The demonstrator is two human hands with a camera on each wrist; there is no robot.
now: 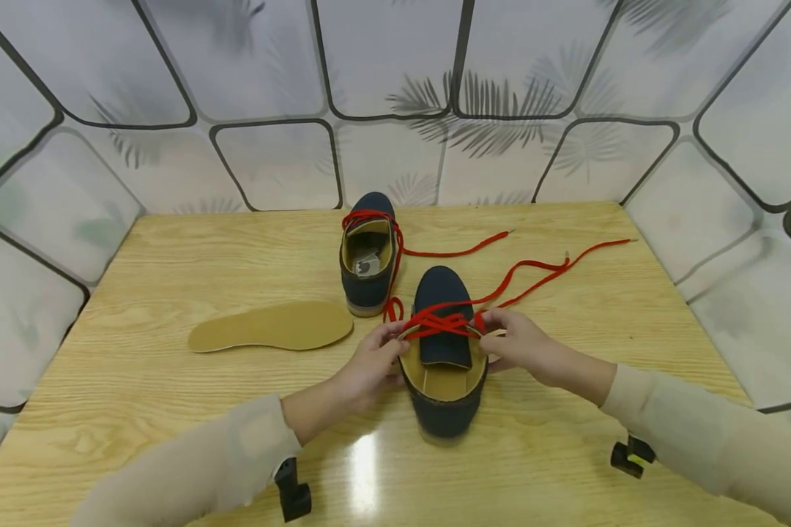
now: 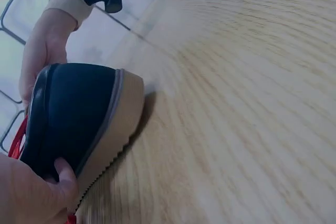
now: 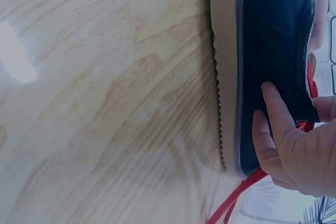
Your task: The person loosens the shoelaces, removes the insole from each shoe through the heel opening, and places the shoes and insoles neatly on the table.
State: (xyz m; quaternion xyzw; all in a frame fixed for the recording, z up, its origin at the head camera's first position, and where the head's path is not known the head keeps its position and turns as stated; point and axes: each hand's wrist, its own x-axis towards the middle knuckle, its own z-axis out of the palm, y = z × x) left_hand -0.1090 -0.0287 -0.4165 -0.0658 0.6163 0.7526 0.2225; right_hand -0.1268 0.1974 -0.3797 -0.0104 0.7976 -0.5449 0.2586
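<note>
A navy shoe (image 1: 443,417) with a tan sole stands upright, its heel towards me. Red laces (image 1: 526,265) cross over its tongue (image 1: 444,353) and trail off to the right. At the shoe's left edge, my left hand (image 1: 370,364) pinches the upper, thumb at the opening and fingers along the outer side (image 2: 79,114). My right hand (image 1: 526,345) pinches the opposite edge beside the lacing. In the right wrist view, two right-hand fingers (image 3: 279,109) lie against the navy side. The tips of the left fingers are partly hidden in the head view.
Behind stands a second navy shoe (image 1: 367,289) with a red lace loosely threaded. A tan insole (image 1: 270,326) lies flat to the left on the wooden table (image 1: 171,410). A patterned curtain-like wall (image 1: 395,161) bounds the table's back and sides.
</note>
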